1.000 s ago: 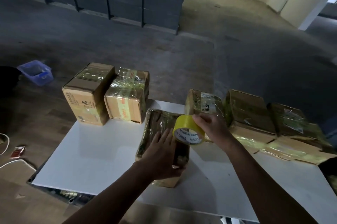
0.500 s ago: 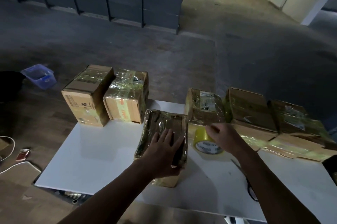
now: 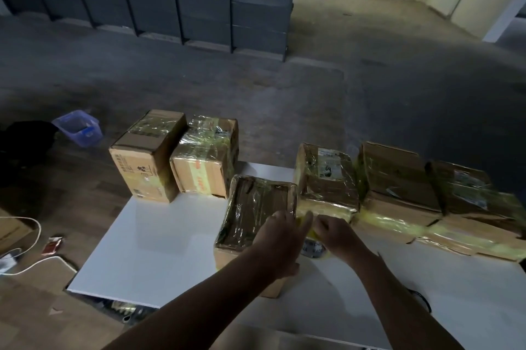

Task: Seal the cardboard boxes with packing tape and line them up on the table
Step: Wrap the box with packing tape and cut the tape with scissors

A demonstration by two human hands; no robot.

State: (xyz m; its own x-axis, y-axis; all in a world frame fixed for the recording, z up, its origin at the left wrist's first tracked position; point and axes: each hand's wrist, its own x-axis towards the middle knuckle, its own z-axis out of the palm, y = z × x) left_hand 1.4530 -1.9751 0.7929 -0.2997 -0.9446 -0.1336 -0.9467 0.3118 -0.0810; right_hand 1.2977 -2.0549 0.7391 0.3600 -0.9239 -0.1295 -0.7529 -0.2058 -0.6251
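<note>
White table [image 3: 159, 238] with six taped cardboard boxes [image 3: 205, 167] (three in a row at right) and a tape roll [image 3: 314, 248]

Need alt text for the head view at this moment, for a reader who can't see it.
A person's right hand grips a yellow packing tape roll on a white table, while the left hand reaches to it across a tape-wrapped cardboard box. Five more taped boxes stand along the table's far edge, two on the left and three on the right.
</note>
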